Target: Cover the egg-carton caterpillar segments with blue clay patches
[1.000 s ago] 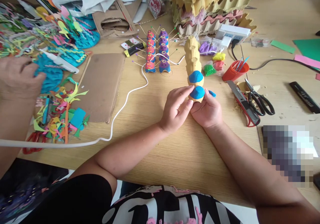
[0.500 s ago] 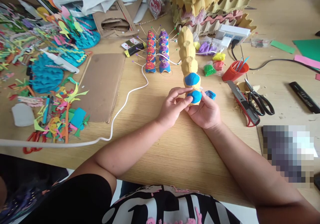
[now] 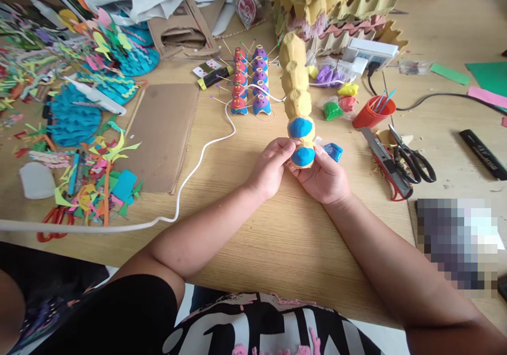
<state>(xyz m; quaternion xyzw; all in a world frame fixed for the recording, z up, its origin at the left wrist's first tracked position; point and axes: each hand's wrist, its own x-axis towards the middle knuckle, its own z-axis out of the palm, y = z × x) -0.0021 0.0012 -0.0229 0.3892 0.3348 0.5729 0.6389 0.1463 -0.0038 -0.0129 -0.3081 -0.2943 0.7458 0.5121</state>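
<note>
Between my two hands is a yellow egg carton strip [image 3: 298, 77], a row of several cups pointing away from me. Its two nearest cups carry patches of blue clay [image 3: 302, 156]. My left hand [image 3: 273, 166] grips the near end from the left, thumb beside the blue patch. From the right, my right hand [image 3: 325, 174] is closed on the same end, thumb at its edge and fingers partly hidden underneath. Just beyond the right thumb lies a blue clay packet [image 3: 333, 152]. Two decorated strips, one red and blue [image 3: 239, 83], one purple and blue [image 3: 260, 83], stand behind, stuck with pins.
A white cable [image 3: 202, 157] crosses the table on the left, near a cardboard sheet [image 3: 164, 138] and colourful paper scraps. To the right are an orange cup [image 3: 366, 116], a box cutter [image 3: 388, 167], scissors [image 3: 414, 159] and a power strip [image 3: 370, 53]. Egg trays [image 3: 336, 1] are stacked behind.
The carton strip has tilted and shifted slightly left. My left thumb has moved off the nearest blue patch to its left edge, so more of the patch shows.
</note>
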